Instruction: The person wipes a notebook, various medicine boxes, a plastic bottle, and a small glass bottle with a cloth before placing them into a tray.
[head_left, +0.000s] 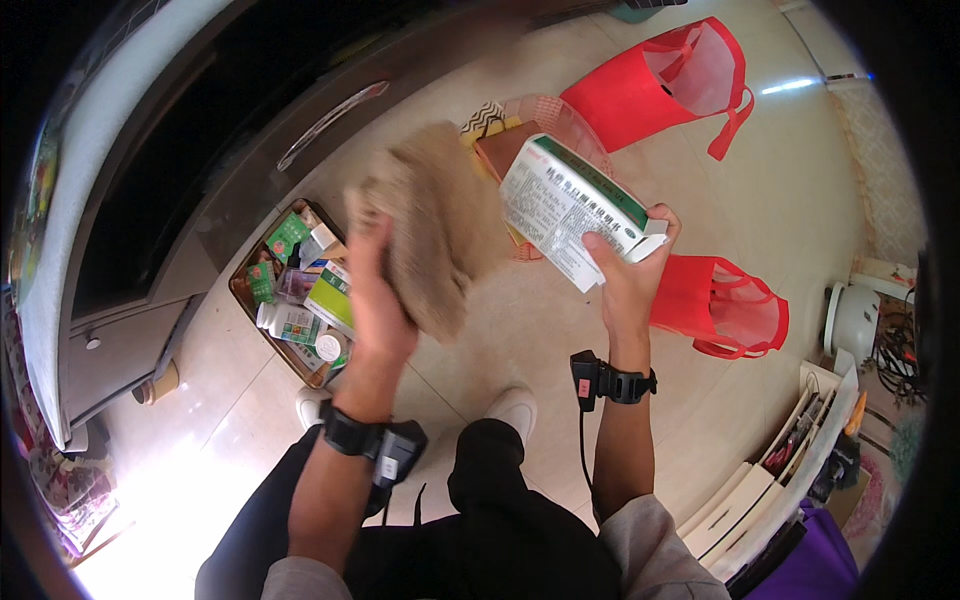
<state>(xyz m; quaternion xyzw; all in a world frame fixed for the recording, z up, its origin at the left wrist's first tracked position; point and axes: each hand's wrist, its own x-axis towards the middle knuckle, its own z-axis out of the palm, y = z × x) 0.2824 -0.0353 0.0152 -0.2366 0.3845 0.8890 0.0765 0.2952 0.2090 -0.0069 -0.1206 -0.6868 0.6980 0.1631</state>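
Note:
My left hand (382, 300) grips a brown cloth (442, 232), which is blurred by motion. In my right hand (630, 277) is a white and green medicine carton (562, 210) bearing printed writing, with an end flap standing out near my fingers. The cloth and the carton are close together, and I cannot tell whether they touch. Below and left of the cloth, a tray (247, 315) on the floor holds several medicine boxes and a white bottle (292, 322). Behind the carton lies a pink plastic basket (581, 127) with a brown notebook or box (510, 146) in it.
Two red bags stand on the tiled floor, one at the upper right (615, 94) and one at the right (679, 296). A dark cabinet with a drawer handle (330, 124) runs along the left. Pale drawers (731, 510) stand at the lower right.

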